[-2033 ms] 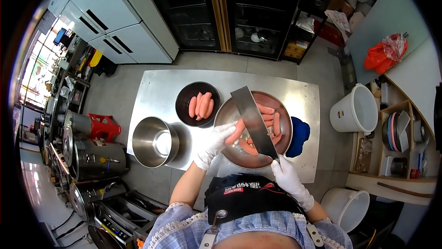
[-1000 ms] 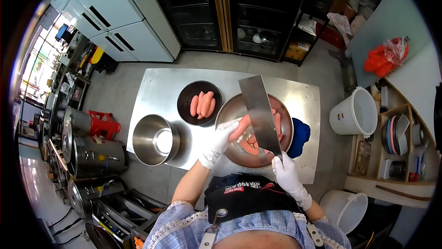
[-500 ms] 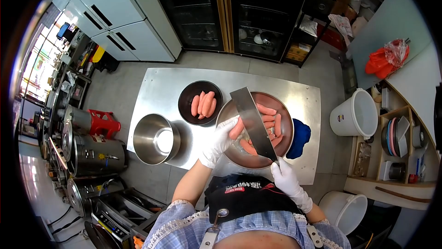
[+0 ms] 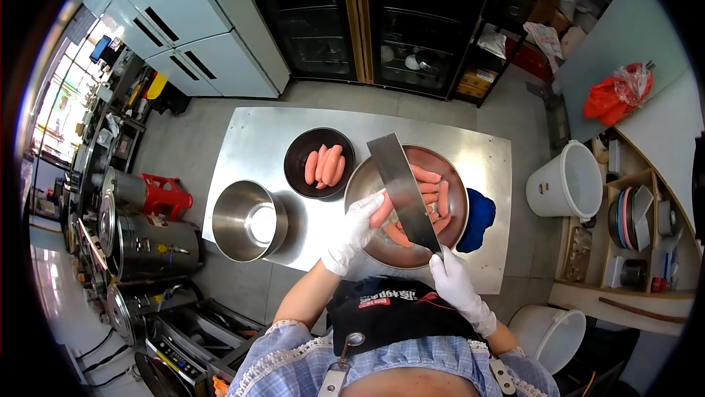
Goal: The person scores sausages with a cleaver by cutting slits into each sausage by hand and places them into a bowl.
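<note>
White-gloved, my left hand [image 4: 358, 226] grips a pink sausage [image 4: 381, 210] over the left side of a wide metal basin [image 4: 459, 177]. My right hand [image 4: 454, 278], also gloved, is closed round the handle of a broad cleaver [image 4: 403, 191]. Its blade slants up and left across the basin, close beside the held sausage; whether they touch I cannot tell. Several sausages and cut pieces [image 4: 443, 197] lie in the basin, partly hidden under the blade. Behind my left hand a black bowl [image 4: 294, 177] contains several whole sausages [image 4: 330, 165].
On the steel table [image 4: 253, 140], a deep steel pot [image 4: 250, 221] stands at the left and a blue cloth [image 4: 479, 221] lies right of the basin. White buckets [image 4: 564, 184] stand on the right. Large steel pots [image 4: 158, 246] and a red stool [image 4: 163, 195] line the left side.
My left hand has shifted slightly to the right with the sausage. The cleaver has moved only a little, its far end slightly higher in view.
</note>
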Demonstrator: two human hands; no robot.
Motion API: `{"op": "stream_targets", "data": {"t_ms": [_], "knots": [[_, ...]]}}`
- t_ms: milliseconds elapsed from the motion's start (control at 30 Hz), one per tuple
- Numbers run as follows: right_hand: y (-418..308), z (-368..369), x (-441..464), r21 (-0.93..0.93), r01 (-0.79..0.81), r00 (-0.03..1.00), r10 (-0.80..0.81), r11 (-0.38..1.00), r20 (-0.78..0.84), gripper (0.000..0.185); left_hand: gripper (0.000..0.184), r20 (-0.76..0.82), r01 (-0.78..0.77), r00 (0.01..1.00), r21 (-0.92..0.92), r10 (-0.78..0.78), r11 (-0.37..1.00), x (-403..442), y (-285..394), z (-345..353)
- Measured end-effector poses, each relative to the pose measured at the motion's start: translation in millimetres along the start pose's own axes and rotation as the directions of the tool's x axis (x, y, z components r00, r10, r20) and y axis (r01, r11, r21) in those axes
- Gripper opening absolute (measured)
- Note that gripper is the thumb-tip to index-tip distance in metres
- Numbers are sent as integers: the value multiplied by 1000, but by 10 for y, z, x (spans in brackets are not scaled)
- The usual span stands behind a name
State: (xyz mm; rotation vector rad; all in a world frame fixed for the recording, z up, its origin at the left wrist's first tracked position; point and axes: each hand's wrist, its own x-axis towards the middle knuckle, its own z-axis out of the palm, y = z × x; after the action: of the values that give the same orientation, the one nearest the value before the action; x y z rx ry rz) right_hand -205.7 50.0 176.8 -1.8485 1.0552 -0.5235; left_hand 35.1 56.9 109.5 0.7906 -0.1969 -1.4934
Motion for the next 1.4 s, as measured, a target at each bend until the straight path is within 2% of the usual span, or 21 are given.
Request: {"op": "stream_targets", "data": {"t_ms": [67,133,200,333,400,533,633,700,833,900,1033,1100,1167,1333,1400], "knots": [[-45,-3,44,42,4,1000,-3,999,-14,19,37,132,32,990,75,-41,997,-18,-45,-23],[-11,13,36,53,-16,1000,17,998,-10,18,33,88,2,996,118,-13,993,-46,-3,139],[4,16,16,63,-32,999,32,998,-1,18,36,-33,-3,999,46,5,999,-30,30,165],[-18,-13,17,71,-37,999,37,997,4,18,35,-21,-7,1000,97,9,995,-44,52,182],[-27,-35,36,85,-30,999,31,996,-8,18,36,-36,2,999,195,5,981,-33,30,165],[-10,-36,36,120,-56,998,57,991,-1,17,37,-28,-39,999,229,47,973,-41,122,258],[-54,-52,22,147,-70,997,71,987,-5,16,39,-53,-42,997,132,50,990,-17,199,310],[-54,-55,-3,161,-78,997,80,984,-4,16,39,-14,-51,999,53,51,997,71,160,206],[35,-11,-55,77,-3,1000,3,997,8,13,35,-9,-40,999,-31,40,999,92,128,227],[59,8,-65,65,11,1000,-12,998,14,13,35,-106,-35,994,-57,28,998,102,141,312],[85,41,-57,62,29,1000,-30,998,11,14,35,-137,-43,990,-82,31,996,103,161,367],[99,57,-49,56,35,999,-35,998,9,14,35,-226,-11,974,-144,-22,989,126,140,367],[120,78,-42,31,76,997,-75,997,-2,15,33,-229,-19,973,-131,-12,991,141,83,314],[84,90,15,33,44,999,-44,998,1,16,30,-290,-8,957,-112,-25,994,130,-99,296],[86,88,22,67,18,1000,-19,998,18,16,29,-222,-74,974,-73,56,995,140,-145,280]]}}
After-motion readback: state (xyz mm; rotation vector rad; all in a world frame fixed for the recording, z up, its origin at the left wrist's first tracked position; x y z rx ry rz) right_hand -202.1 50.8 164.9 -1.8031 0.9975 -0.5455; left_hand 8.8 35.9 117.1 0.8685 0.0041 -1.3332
